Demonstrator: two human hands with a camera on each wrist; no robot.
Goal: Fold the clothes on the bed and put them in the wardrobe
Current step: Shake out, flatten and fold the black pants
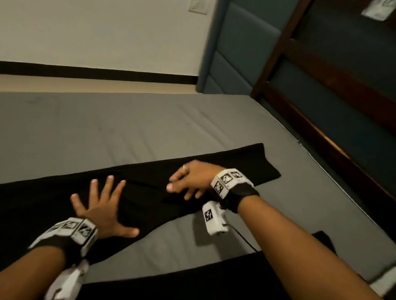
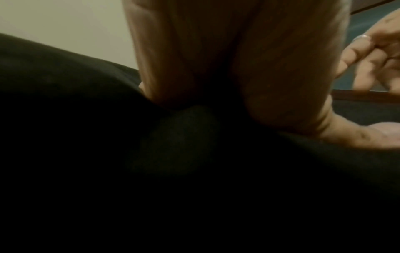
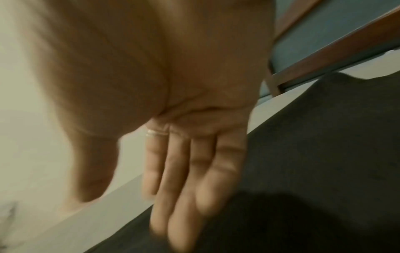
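Observation:
A long black garment [image 1: 238, 163] lies flat across the grey bed [image 1: 123, 126], running from the near left to the far right. My left hand [image 1: 101, 208] presses flat on it with the fingers spread wide; the left wrist view shows the palm [image 2: 216, 59] down on dark cloth [image 2: 86, 102]. My right hand [image 1: 190, 179] hovers just over the garment's middle, fingers straight and loosely apart, holding nothing. In the right wrist view the straight fingers [image 3: 173, 179] point down at the black cloth [image 3: 314, 154]. A second black cloth [image 1: 182, 294] lies at the near edge.
A dark wooden headboard frame [image 1: 338, 77] with blue padding runs along the bed's right side. A blue padded panel [image 1: 241, 49] stands at the far corner. A white wall with a light switch [image 1: 199, 5] lies beyond the bed. Bare grey sheet stretches behind the garment.

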